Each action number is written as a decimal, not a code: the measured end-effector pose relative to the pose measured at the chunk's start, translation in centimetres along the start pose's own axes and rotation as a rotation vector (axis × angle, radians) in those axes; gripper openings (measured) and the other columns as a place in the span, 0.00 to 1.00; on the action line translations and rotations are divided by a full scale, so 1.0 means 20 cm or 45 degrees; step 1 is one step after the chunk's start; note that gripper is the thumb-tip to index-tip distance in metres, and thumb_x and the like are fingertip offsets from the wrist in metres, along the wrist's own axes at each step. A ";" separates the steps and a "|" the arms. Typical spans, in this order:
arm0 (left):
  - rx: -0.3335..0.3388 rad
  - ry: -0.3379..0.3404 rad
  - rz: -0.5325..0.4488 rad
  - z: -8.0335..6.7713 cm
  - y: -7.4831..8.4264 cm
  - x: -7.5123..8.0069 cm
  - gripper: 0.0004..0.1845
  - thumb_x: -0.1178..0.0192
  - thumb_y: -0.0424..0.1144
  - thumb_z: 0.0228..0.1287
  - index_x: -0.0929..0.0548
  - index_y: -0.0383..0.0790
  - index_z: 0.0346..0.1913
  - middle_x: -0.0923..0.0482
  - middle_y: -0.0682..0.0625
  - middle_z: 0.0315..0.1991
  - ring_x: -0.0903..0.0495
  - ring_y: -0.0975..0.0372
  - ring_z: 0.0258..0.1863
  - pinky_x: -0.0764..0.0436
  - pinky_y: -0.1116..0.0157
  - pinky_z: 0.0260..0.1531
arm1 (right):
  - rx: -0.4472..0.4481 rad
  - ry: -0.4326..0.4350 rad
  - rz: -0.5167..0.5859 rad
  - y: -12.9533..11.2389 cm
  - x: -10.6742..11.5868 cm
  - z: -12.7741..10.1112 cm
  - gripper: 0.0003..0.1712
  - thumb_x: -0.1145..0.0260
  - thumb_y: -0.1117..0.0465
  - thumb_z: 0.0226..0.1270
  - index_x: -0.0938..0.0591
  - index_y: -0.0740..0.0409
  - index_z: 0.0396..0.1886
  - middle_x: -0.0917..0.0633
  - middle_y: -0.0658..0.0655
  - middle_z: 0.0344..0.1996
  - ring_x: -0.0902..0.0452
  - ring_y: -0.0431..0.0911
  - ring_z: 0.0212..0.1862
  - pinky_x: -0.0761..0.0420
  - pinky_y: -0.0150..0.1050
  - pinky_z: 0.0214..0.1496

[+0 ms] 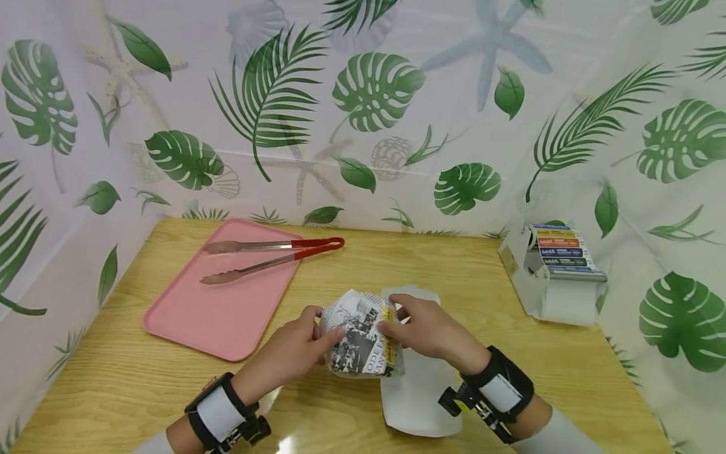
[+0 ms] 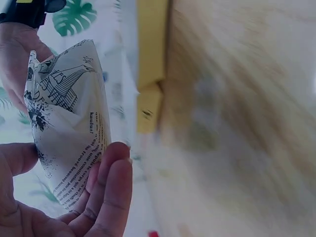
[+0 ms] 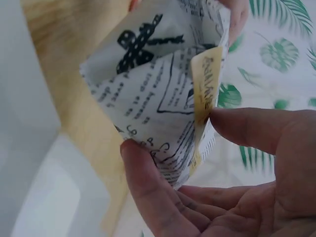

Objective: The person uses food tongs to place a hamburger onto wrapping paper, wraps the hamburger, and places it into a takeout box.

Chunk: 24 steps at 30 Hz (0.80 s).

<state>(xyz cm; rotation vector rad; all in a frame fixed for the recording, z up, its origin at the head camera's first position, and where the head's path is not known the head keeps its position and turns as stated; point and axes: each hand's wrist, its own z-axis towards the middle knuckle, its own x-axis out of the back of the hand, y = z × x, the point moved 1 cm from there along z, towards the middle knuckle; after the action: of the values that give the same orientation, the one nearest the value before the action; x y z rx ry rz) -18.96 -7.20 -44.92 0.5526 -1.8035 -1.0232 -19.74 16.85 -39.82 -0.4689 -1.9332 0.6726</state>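
Observation:
A bundle wrapped in newspaper-print paper (image 1: 362, 337) is held between both hands over the wooden table (image 1: 142, 391). My left hand (image 1: 300, 350) grips its left side, thumb and fingers curled round the paper (image 2: 69, 123). My right hand (image 1: 422, 328) pinches the right side, where a yellow label strip (image 1: 388, 334) runs down the wrap (image 3: 163, 98); the strip (image 3: 205, 94) sits against my thumb. A white paper tray (image 1: 416, 397) lies under and behind the bundle.
A pink tray (image 1: 227, 315) lies at the left with red-handled metal tongs (image 1: 272, 255) across its far end. A white label dispenser (image 1: 553, 271) with coloured stickers stands at the right edge. Leaf-print curtains wall the table on three sides.

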 end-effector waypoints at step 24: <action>-0.138 -0.222 0.187 0.07 0.14 -0.44 0.34 0.43 0.61 0.72 0.30 0.33 0.63 0.19 0.49 0.35 0.24 0.64 0.26 0.26 0.64 0.24 | -0.051 0.049 0.238 0.50 0.00 -0.33 0.41 0.27 0.54 0.67 0.32 0.71 0.71 0.19 0.63 0.49 0.17 0.46 0.37 0.16 0.43 0.35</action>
<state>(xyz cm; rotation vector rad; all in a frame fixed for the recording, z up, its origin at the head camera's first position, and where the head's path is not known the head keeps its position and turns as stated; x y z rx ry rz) -16.07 1.33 -47.41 0.2669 -1.8966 -1.0873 -13.51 26.10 -43.90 -0.6889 -1.8845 0.7398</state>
